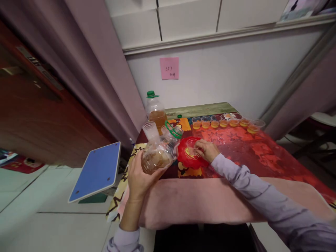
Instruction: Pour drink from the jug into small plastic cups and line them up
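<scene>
A large clear bottle (156, 158) with amber liquid lies tilted in my left hand (140, 175), its open mouth and green ring pointing to the upper right. My right hand (206, 150) pinches the rim of a small clear plastic cup (192, 144) over a red scalloped dish (187, 162). The cup is near the bottle's mouth; whether liquid is flowing cannot be made out. Behind the tilted bottle stands a second bottle (156, 113) of amber liquid with a green cap. A stack of clear cups (150, 131) is beside it.
Several cups (215, 121) holding yellow liquid form a row along the table's back. A loose green cap (179, 116) lies near the wall. The red patterned table (236, 150) has a pink cloth (199, 199) at its front edge. A blue board (97, 169) is left.
</scene>
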{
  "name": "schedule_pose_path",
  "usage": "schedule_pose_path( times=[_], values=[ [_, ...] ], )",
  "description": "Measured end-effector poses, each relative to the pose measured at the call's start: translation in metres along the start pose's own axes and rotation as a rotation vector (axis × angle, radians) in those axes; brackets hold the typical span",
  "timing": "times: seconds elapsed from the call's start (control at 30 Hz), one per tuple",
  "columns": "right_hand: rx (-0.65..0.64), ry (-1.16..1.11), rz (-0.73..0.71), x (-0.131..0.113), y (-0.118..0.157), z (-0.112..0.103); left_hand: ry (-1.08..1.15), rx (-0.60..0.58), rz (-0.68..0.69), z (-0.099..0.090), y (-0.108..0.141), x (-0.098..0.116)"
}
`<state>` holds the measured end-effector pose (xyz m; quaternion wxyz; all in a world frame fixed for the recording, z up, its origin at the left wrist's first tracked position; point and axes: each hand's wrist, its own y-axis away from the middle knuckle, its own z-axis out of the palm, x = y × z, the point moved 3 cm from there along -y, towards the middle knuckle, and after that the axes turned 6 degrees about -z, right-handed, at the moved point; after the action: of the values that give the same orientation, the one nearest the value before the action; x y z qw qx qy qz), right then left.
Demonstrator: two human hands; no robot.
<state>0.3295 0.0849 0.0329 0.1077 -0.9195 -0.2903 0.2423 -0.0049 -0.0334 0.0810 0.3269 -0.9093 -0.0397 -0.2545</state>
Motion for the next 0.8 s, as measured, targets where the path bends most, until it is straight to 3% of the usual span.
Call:
schedule_pose_path(
  times=[0.1, 0.3, 0.47, 0.67, 0.8],
  values=[
    [0.028, -0.008, -0.012, -0.001, 0.005, -0.002, -0.007, -0.010, 0.000, 0.001, 0.000, 0.000],
    [0.247, -0.027, -0.043, -0.011, 0.020, -0.021, -0.007, -0.036, -0.031, 0.000, -0.002, -0.003],
    [0.411, -0.055, 0.078, -0.019, 0.013, -0.018, 0.006, -0.047, -0.058, -0.001, -0.004, -0.005],
    [0.193, -0.119, 0.287, -0.010, -0.012, 0.020, -0.012, -0.049, -0.044, 0.000, -0.004, -0.002],
    [0.149, -0.116, 0.308, -0.003, -0.013, 0.034, -0.015, -0.064, -0.032, 0.001, -0.004, 0.001]
  ],
)
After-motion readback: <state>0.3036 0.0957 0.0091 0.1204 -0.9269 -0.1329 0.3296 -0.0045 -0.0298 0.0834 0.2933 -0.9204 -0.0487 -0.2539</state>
